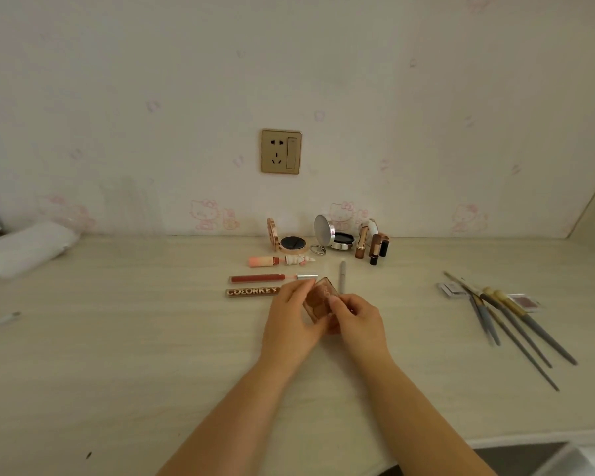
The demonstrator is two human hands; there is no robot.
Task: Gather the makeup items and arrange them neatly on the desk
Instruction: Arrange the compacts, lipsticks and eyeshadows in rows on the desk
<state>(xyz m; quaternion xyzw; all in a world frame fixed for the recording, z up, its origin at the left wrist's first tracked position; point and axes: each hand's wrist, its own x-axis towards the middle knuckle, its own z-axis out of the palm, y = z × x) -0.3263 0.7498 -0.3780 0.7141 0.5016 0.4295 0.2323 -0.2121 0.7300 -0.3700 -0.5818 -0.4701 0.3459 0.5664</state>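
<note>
Pale wood-grain covers the bench (117, 338), seen from the head camera looking forward and down. Both hands meet at its middle around a small translucent brown compact (318, 302). The left hand (294, 321) curls its fingers over the compact's left edge, and the right hand (356, 321) pinches its right side with thumb and fingertips; the case is tilted, and whether it touches the bench cannot be told.

Just left of the hands lie 3 tubes in a stack of rows: a peach-pink tube (280, 260) farthest back, a red lip gloss (272, 277) below it, and a brown tube lettered COLORKEY (251, 291) nearest. A slim grey pencil (342, 275) lies just behind the compact, pointing toward the wall.

By the wall stand an open rose-gold cushion case (287, 241), an open silver cushion case (334, 235), and a few upright lipsticks (371, 247).

Well to the right, several grey-handled brushes (516, 324) lie fanned, with a small pink blush pan (524, 301) under their heads. A white bundle (24, 249) rests at the far left.
</note>
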